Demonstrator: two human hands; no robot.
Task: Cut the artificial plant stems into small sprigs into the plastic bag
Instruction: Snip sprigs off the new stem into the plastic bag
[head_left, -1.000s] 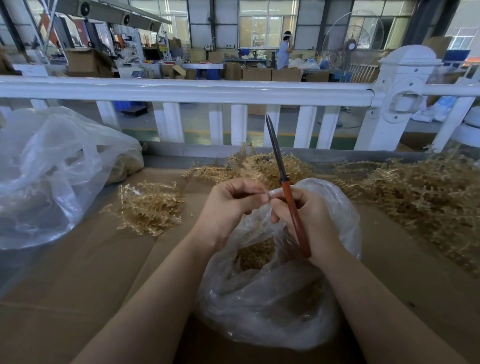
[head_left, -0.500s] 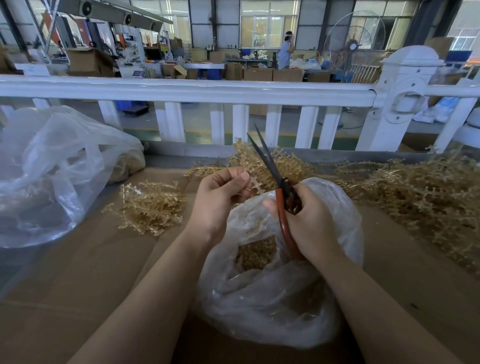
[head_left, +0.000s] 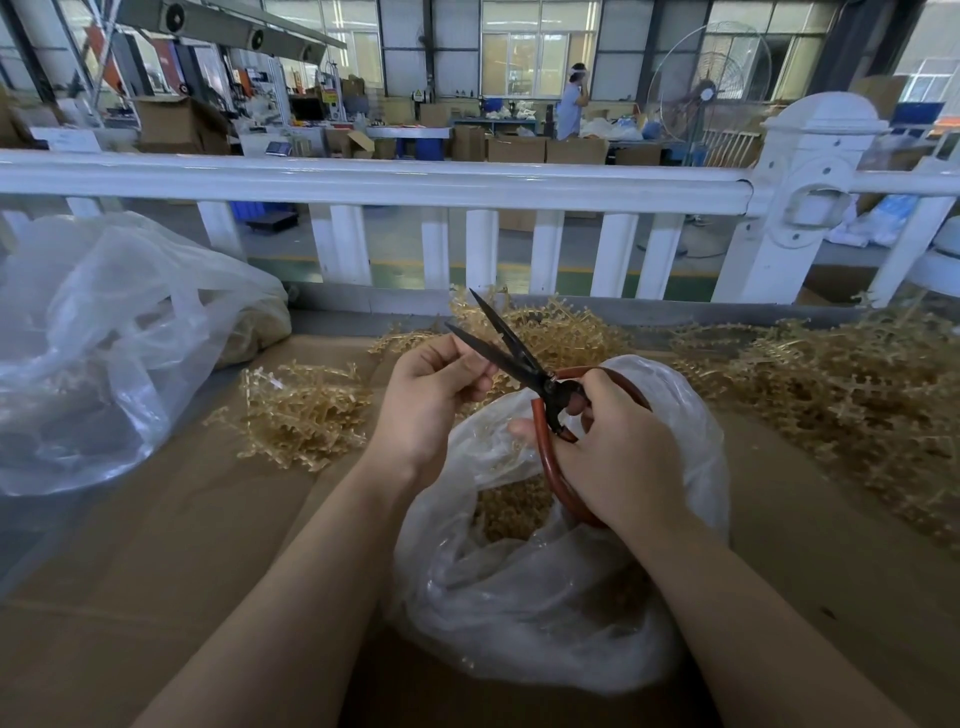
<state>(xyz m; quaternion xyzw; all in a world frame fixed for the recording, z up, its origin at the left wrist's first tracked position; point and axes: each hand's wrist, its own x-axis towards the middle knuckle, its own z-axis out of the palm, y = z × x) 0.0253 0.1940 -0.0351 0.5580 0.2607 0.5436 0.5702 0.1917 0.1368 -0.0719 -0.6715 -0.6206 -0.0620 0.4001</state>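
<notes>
Scissors open over the plastic bag

The right hand (head_left: 618, 457) grips the red-handled scissors (head_left: 524, 371), blades apart, above the clear plastic bag (head_left: 545, 597) at the bench's near middle; cut sprigs (head_left: 511, 506) lie inside. The left hand (head_left: 426, 402) curls its fingers by the blades; what it pinches cannot be told. Uncut stems (head_left: 831, 395) heap along the far right edge.
</notes>
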